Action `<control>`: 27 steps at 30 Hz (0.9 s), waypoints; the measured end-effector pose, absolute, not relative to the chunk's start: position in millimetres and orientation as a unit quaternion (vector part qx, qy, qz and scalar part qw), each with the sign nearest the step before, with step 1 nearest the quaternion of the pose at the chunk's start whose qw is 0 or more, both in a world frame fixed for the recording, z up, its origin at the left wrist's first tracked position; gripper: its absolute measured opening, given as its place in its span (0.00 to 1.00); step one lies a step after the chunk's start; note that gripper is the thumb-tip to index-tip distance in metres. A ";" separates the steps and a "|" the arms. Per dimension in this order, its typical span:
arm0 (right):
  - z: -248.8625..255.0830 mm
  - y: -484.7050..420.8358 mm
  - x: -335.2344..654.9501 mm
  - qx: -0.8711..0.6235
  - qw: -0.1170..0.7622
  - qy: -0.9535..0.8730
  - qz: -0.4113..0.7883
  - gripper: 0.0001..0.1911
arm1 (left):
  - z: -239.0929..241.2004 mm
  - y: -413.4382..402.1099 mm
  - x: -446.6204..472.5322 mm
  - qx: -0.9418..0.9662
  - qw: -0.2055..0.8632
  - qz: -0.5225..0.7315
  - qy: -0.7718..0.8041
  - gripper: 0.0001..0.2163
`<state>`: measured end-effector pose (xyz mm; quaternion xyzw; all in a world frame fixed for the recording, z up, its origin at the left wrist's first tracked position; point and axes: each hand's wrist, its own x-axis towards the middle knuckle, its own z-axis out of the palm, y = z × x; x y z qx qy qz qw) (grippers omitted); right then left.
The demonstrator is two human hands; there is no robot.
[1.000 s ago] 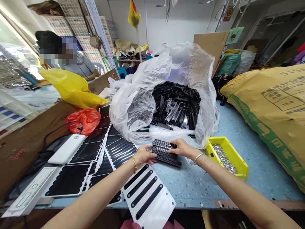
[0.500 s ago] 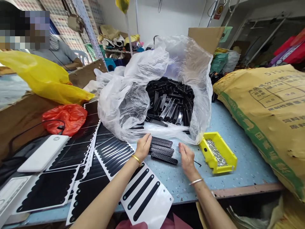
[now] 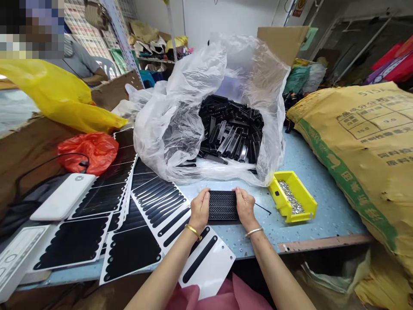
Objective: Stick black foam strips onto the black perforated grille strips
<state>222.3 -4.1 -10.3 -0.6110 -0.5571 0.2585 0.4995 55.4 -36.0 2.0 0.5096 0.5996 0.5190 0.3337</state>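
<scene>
My left hand and my right hand press from either side on a row of black perforated plastic strips lying flat on the blue speckled table. The strips are pushed together into one tight block between my palms. Both hands have fingers curled over the strip ends. Just behind the block an open clear plastic bag holds a heap of the same black parts. Under my left wrist lies a white backing sheet with long black adhesive strips.
A yellow bin of small metal pieces stands right of my hands. Sheets of black die-cut stickers, a white power bank and a red bag lie on the left. A big yellow sack fills the right. Another person sits far left.
The loose, fanned strips have been pulled nearer to me and squeezed into one neat block. My hands went from lying apart and open to pressing on both ends.
</scene>
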 end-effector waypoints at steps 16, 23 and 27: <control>-9.1 11.6 229.7 -0.574 0.434 -0.654 0.232 0.12 | -5.0 -24.3 45.1 0.648 0.232 0.410 0.599 0.15; -7.4 20.6 250.7 -0.587 0.430 -0.633 0.264 0.16 | -13.5 -20.9 39.8 0.596 0.283 0.442 0.607 0.17; -6.9 26.2 257.1 -0.597 0.403 -0.633 0.285 0.12 | -21.0 -10.3 35.8 0.537 0.347 0.479 0.602 0.15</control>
